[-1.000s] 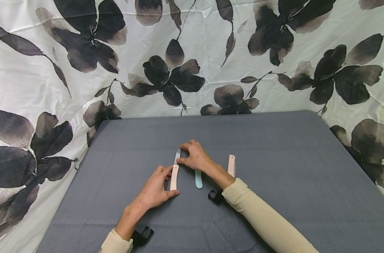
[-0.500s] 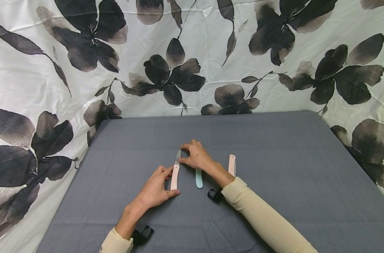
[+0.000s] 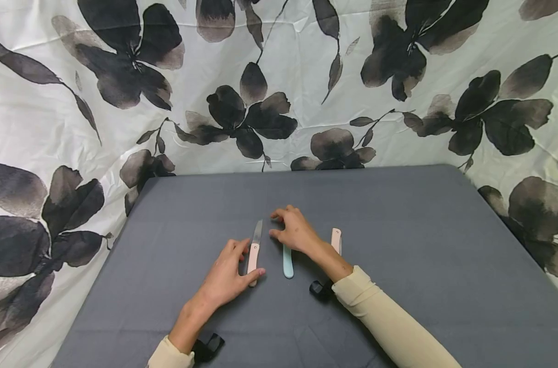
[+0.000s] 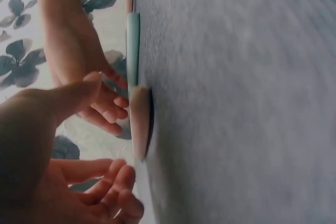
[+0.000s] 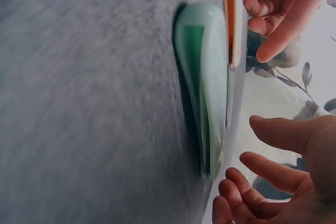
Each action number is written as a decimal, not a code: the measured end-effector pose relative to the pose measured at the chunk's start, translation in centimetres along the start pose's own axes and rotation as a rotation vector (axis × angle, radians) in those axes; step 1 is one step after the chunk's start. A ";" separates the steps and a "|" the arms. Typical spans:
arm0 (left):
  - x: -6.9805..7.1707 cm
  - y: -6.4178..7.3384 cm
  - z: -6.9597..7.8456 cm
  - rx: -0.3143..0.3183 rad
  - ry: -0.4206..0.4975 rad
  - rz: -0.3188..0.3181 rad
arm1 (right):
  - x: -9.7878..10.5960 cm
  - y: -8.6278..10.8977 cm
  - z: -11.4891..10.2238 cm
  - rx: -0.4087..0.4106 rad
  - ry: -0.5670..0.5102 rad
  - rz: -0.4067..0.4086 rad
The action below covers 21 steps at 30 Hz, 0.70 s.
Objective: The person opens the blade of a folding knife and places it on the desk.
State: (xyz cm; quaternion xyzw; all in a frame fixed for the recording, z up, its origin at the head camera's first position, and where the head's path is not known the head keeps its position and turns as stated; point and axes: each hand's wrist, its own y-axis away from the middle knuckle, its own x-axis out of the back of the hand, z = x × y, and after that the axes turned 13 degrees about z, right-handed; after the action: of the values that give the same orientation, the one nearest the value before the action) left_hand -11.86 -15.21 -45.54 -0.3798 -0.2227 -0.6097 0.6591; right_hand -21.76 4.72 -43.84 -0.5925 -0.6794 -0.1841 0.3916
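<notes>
A small knife with a pink handle (image 3: 253, 258) lies on the grey table, its pale blade (image 3: 257, 232) unfolded and pointing away. My left hand (image 3: 224, 273) hovers around the handle, thumb and fingers spread on either side of it; the left wrist view shows a gap to the handle. To the right of the blade, my right hand (image 3: 297, 230) holds nothing, its thumb and fingers apart. Beneath it, a mint-green slotted handle (image 3: 287, 263) lies on the cloth, its far end hidden in the head view. The right wrist view shows the green handle (image 5: 212, 56) lengthwise.
A second pink-handled knife (image 3: 336, 240), blade folded alongside, lies to the right, partly behind the right forearm. Black wrist devices (image 3: 208, 347) sit under both wrists. A white floral cloth (image 3: 270, 51) hangs behind the table (image 3: 398, 214).
My right hand has let go of the blade and moved slightly right. The left fingers and thumb have loosened off the pink handle, and the knife now lies released. The head view has tilted slightly.
</notes>
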 end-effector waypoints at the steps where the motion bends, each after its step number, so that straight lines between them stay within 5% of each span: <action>1: -0.1 0.1 0.1 -0.006 0.001 0.013 | 0.2 0.2 0.1 -0.008 0.002 0.003; 12: -1.1 0.0 1.8 -0.180 -0.023 0.159 | 2.3 1.3 1.5 -0.040 0.036 0.010; 21: -2.4 0.4 3.3 -0.217 -0.044 0.098 | 2.5 2.0 1.9 -0.027 0.043 -0.016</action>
State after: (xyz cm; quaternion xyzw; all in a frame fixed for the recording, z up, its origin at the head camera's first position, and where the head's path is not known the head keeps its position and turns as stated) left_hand -11.26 -11.19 -45.44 -0.4726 -0.1511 -0.5888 0.6381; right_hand -20.41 8.22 -43.55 -0.5882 -0.6729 -0.2091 0.3968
